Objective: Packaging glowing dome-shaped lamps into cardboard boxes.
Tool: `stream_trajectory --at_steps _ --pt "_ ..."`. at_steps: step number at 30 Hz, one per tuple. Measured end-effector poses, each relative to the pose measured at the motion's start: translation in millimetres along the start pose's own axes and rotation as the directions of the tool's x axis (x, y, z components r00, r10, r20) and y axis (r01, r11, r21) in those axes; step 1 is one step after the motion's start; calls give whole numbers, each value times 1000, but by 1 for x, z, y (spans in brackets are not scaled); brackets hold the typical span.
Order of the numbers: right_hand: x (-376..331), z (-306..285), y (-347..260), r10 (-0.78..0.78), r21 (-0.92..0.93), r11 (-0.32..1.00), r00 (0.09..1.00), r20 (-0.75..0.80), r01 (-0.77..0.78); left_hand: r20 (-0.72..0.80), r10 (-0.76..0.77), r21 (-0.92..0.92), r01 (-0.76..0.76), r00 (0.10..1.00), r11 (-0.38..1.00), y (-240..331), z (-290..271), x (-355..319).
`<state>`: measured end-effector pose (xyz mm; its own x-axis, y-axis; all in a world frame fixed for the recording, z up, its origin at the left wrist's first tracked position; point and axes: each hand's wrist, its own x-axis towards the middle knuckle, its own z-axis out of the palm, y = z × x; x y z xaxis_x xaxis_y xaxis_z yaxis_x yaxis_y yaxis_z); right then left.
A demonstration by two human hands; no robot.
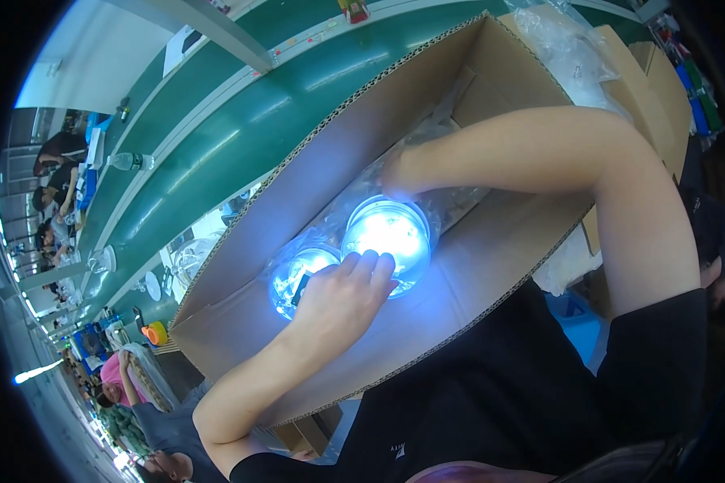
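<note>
Lit round lamp in cardboard box, approx 1 o'clock from L hand, the nearer; long axis unclear. L fingers curled tog. over rim, can't tell if clamped. R hand at lamp's 12, fingers hidden, can't tell.

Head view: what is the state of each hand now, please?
Left hand: fingers bent at the larger glowing light; grip cannot be told.
Right hand: in the box, fingers hidden; open or closed unclear.
</note>
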<state>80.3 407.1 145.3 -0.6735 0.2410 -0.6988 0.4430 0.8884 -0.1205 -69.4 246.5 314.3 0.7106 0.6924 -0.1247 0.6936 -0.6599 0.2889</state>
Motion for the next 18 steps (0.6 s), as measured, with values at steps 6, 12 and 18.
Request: stream_trajectory --at_steps 6,12,18 --pt "-32 -64 -20 93 -51 995 991 94 -89 -17 -113 -41 112 993 993 -24 10 -9" --pt "-59 -58 -28 197 -210 969 915 353 -128 -32 -246 -101 241 969 965 -36 10 1" --pt "-41 -25 -24 126 -81 992 799 588 -97 -28 -330 -56 329 943 943 -48 24 -3"
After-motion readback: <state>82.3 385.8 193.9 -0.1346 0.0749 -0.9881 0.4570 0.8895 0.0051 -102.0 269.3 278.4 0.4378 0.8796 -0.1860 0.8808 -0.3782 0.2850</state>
